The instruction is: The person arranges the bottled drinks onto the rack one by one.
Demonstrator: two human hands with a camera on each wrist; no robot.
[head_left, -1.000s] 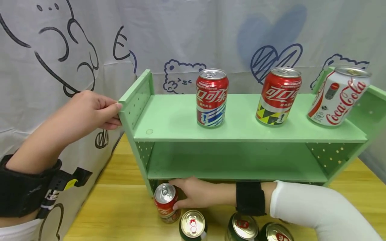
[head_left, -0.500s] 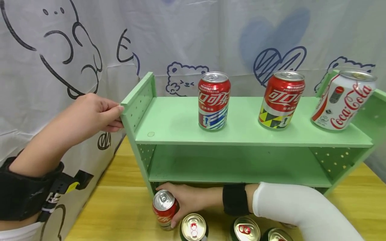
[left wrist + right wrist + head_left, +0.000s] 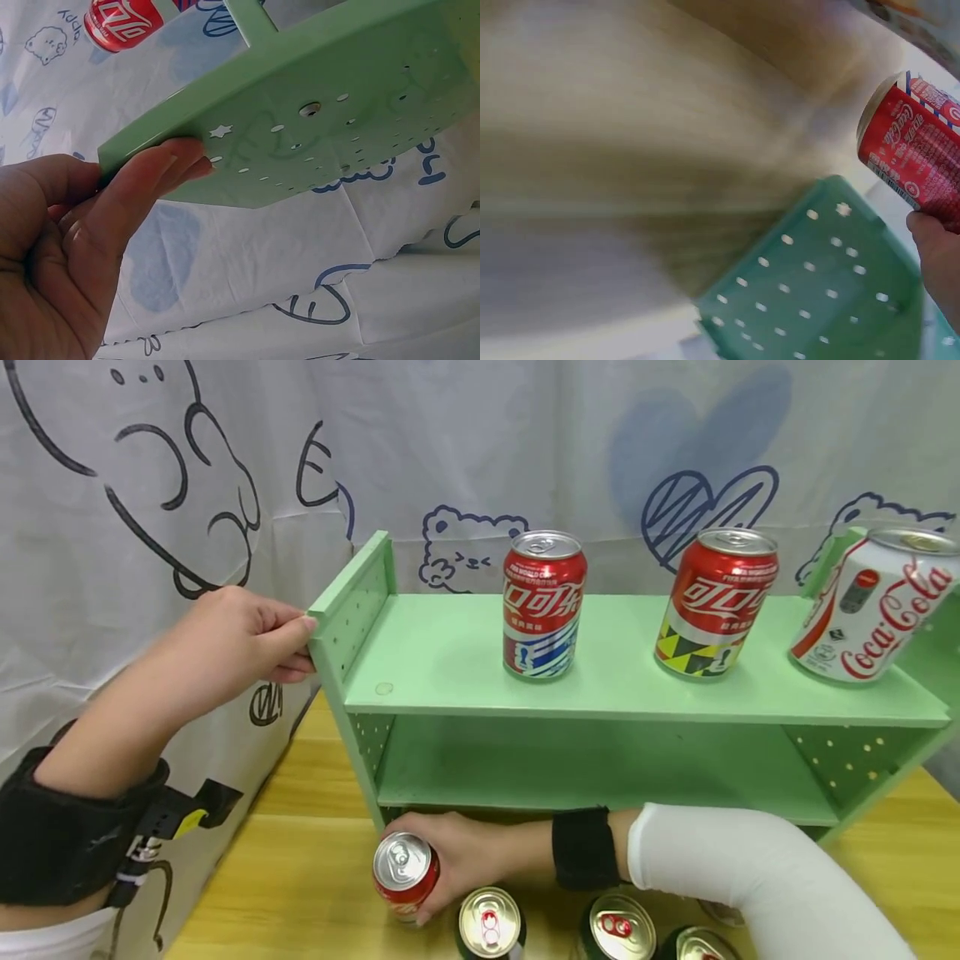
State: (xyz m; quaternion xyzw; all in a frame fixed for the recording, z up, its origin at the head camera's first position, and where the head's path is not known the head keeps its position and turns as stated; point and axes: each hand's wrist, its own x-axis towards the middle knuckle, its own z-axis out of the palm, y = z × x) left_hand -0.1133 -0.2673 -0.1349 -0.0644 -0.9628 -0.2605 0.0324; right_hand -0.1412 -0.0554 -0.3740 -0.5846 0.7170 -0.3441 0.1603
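My left hand (image 3: 251,635) pinches the upper front corner of the left side panel of a green shelf (image 3: 450,703). In the left wrist view the fingers (image 3: 154,169) lie against the panel's perforated face. At the shelf's lower left, in front of it, my right hand (image 3: 465,853) grips a red Coca-Cola can (image 3: 405,868), thumb on the near side and fingers behind. The same can (image 3: 915,142) shows its printed side in the right wrist view, with a fingertip at its edge.
Two red cola cans (image 3: 544,606) (image 3: 717,603) and a white Coca-Cola can (image 3: 873,610) stand on the top board. Several gold-topped cans (image 3: 490,922) stand on the wooden table (image 3: 300,860) nearer me. A drawn-on white cloth (image 3: 465,443) hangs behind and at left.
My right hand has closed further round the red can and moved it slightly left and out from the shelf. The left hand keeps its hold; the head view has shifted a little.
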